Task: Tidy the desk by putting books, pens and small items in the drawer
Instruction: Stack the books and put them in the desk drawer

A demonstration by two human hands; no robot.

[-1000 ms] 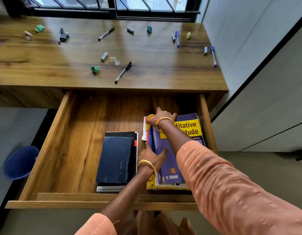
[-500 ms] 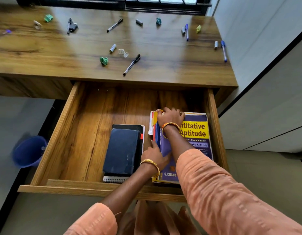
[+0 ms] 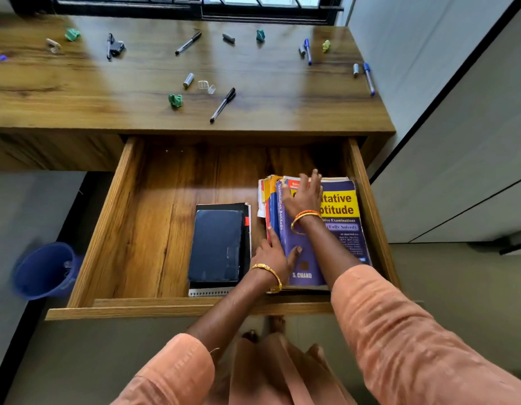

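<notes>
The wooden drawer (image 3: 107, 223) is pulled open under the desk (image 3: 78, 92). At its right side lies a stack of books topped by a purple and yellow book (image 3: 341, 229). My right hand (image 3: 304, 194) lies flat on that cover, fingers spread toward the far edge. My left hand (image 3: 272, 255) presses straight fingers against the stack's spine side, thumb on the cover. A dark blue notebook (image 3: 217, 244) lies on a spiral pad to the left. On the desk are a black pen (image 3: 222, 105), a blue pen (image 3: 369, 78) and a green clip-like item (image 3: 175, 100).
More pens, caps and small crumpled items are scattered along the back of the desk near the window. A blue bin (image 3: 43, 270) stands on the floor at the left. A grey cabinet wall (image 3: 458, 141) runs close along the drawer's right side. The drawer's left half shows bare wood.
My right hand slid from the stack's top left corner onto the purple cover. The books now lie straighter in the drawer. My left hand stays at the spine side.
</notes>
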